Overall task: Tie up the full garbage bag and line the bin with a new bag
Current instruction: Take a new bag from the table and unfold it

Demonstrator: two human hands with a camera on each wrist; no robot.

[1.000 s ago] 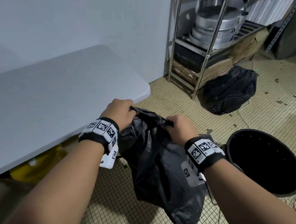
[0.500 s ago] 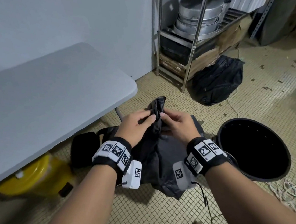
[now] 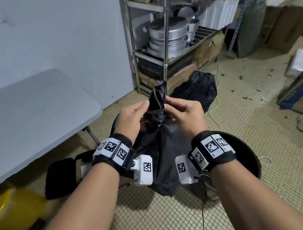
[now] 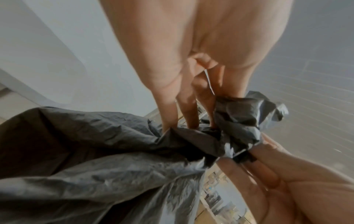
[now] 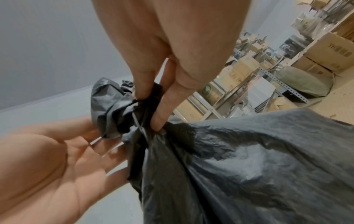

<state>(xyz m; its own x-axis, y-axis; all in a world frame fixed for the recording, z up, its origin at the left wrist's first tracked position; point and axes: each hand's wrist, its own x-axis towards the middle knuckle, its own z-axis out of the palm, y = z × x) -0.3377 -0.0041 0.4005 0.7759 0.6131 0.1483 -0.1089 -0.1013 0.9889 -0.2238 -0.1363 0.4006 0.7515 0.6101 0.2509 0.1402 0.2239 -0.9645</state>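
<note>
Gathering the neck of the garbage bag (image 3: 159, 147), the left hand (image 3: 131, 119) and right hand (image 3: 185, 116) pinch it with narrow fingers (image 5: 147, 84), the bag held up beside the bin (image 3: 244, 153) so a knot can probably be formed

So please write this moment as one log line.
left hand: pinches garbage bag neck | right hand: pinches neck | bin: unlined

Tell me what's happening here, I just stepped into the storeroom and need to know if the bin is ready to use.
Not yet. A person is holding a black garbage bag up off the floor, both hands at its gathered neck: the left hand and the right hand pinch the bunched plastic, apparently tying it shut. The black bin stands beside them on the tiled floor; whether it has a liner cannot be told. Another filled black bag sits by the metal shelf.
</note>
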